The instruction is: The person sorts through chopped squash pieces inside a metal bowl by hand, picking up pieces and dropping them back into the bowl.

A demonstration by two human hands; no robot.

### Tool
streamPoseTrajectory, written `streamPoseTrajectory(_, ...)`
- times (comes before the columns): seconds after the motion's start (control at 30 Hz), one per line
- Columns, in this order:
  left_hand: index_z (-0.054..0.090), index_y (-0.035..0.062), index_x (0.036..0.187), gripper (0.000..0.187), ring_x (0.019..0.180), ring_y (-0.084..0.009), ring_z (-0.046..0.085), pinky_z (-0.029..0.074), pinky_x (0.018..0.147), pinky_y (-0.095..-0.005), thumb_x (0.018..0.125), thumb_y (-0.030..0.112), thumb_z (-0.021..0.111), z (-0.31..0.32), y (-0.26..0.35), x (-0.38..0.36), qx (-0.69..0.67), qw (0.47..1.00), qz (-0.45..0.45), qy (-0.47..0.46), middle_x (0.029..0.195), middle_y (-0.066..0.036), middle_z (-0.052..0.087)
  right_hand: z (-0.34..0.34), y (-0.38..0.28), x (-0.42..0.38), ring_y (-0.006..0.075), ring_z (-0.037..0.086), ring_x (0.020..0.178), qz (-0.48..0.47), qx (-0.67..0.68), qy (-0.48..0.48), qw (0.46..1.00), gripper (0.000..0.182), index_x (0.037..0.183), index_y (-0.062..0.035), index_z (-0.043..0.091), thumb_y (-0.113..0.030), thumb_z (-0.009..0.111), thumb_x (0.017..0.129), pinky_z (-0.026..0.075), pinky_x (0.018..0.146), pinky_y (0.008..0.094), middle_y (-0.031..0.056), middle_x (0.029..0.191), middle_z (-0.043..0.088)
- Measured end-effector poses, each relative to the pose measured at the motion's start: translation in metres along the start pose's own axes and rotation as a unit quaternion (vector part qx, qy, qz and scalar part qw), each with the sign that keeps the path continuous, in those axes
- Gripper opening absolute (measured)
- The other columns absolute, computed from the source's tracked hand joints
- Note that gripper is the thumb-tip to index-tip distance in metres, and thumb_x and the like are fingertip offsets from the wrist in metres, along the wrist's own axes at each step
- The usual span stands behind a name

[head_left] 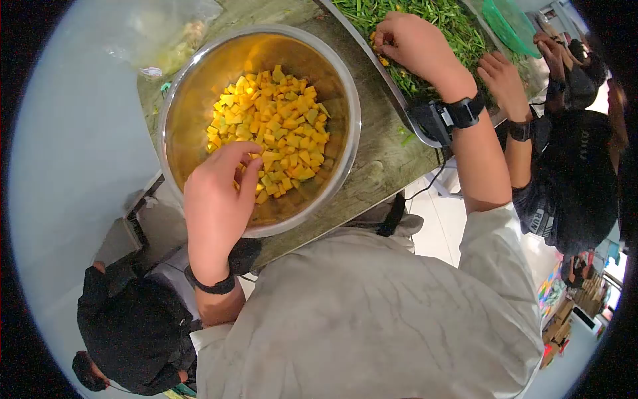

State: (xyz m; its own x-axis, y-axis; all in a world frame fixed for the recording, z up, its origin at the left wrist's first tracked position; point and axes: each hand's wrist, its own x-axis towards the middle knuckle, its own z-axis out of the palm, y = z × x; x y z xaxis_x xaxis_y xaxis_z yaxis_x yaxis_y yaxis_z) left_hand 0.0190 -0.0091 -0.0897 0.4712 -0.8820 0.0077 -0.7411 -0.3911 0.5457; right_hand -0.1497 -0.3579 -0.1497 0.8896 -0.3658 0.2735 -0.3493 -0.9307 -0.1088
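A wide steel bowl (352, 126) holds a heap of diced yellow-orange pumpkin (272, 126), some cubes with green skin. My left hand (222, 186) is over the near left side of that heap, thumb and forefinger curled together in a pinch whose contents are hidden. To the right, a metal tray (372, 63) is full of cut green stalks (432, 20). Over its left side my right hand (415, 53) is closed, fingertips down at the greens, with small orange bits right beside them. I wear black straps on both wrists.
Another person's hand (503, 80) rests at the tray's right side. A green basket (512, 26) stands beyond it. At the back left, a clear plastic bag (173, 40) lies on the table (379, 149). People in black sit on both sides.
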Motion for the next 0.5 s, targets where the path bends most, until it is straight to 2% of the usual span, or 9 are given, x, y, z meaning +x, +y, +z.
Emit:
streamPoseTrajectory(0.1, 0.073, 0.0026, 0.11, 0.015, 0.079, -0.0329, 0.072, 0.056, 0.074, -0.0402, 0.097, 0.008, 0.07, 0.001, -0.002, 0.0, 0.0, 1.0, 0.012, 0.003, 0.094, -0.018, 0.075, -0.007, -0.003, -0.003, 0.0339, 0.072, 0.086, 0.013, 0.006, 0.011, 1.0, 0.009, 0.093, -0.0097, 0.074, -0.013, 0.077, 0.085, 0.057, 0.074, 0.0452, 0.0104, 0.09, 0.074)
streamPoseTrajectory(0.2, 0.073, 0.0027, 0.11, 0.015, 0.079, -0.034, 0.072, 0.056, 0.073, -0.0407, 0.096, 0.009, 0.07, 0.0, -0.001, 0.001, 0.002, 1.0, 0.016, -0.007, 0.093, -0.019, 0.075, 0.005, 0.003, 0.0, 0.0333, 0.071, 0.087, 0.051, 0.056, -0.042, 0.996, 0.01, 0.094, -0.0097, 0.075, -0.01, 0.077, 0.084, 0.057, 0.076, 0.0447, 0.0095, 0.092, 0.072)
streamPoseTrajectory(0.3, 0.073, 0.0026, 0.109, 0.014, 0.08, -0.0341, 0.072, 0.056, 0.072, -0.0407, 0.096, 0.009, 0.07, 0.001, -0.001, 0.002, 0.006, 1.0, 0.014, -0.01, 0.094, -0.019, 0.075, 0.01, 0.002, 0.0, 0.0324, 0.071, 0.089, 0.069, 0.053, -0.049, 0.995, 0.013, 0.095, -0.0094, 0.074, -0.01, 0.08, 0.082, 0.057, 0.078, 0.0443, 0.0088, 0.092, 0.071)
streamPoseTrajectory(0.4, 0.072, 0.0025, 0.109, 0.014, 0.08, -0.0341, 0.073, 0.056, 0.073, -0.0408, 0.096, 0.008, 0.07, -0.001, 0.001, 0.002, 0.009, 1.0, 0.011, -0.011, 0.094, -0.019, 0.075, 0.017, 0.009, 0.0, 0.0316, 0.072, 0.09, 0.045, 0.013, -0.068, 0.997, 0.018, 0.097, -0.0094, 0.074, -0.012, 0.082, 0.081, 0.058, 0.078, 0.0441, 0.009, 0.092, 0.071)
streamPoseTrajectory(0.5, 0.073, 0.0025, 0.109, 0.014, 0.08, -0.0342, 0.073, 0.056, 0.074, -0.041, 0.096, 0.008, 0.07, -0.001, 0.002, 0.003, 0.007, 1.0, 0.006, -0.014, 0.095, -0.019, 0.075, 0.021, 0.011, -0.002, 0.0307, 0.072, 0.091, 0.016, -0.002, -0.018, 1.0, 0.022, 0.099, -0.0098, 0.073, -0.013, 0.083, 0.08, 0.058, 0.078, 0.0443, 0.0094, 0.091, 0.071)
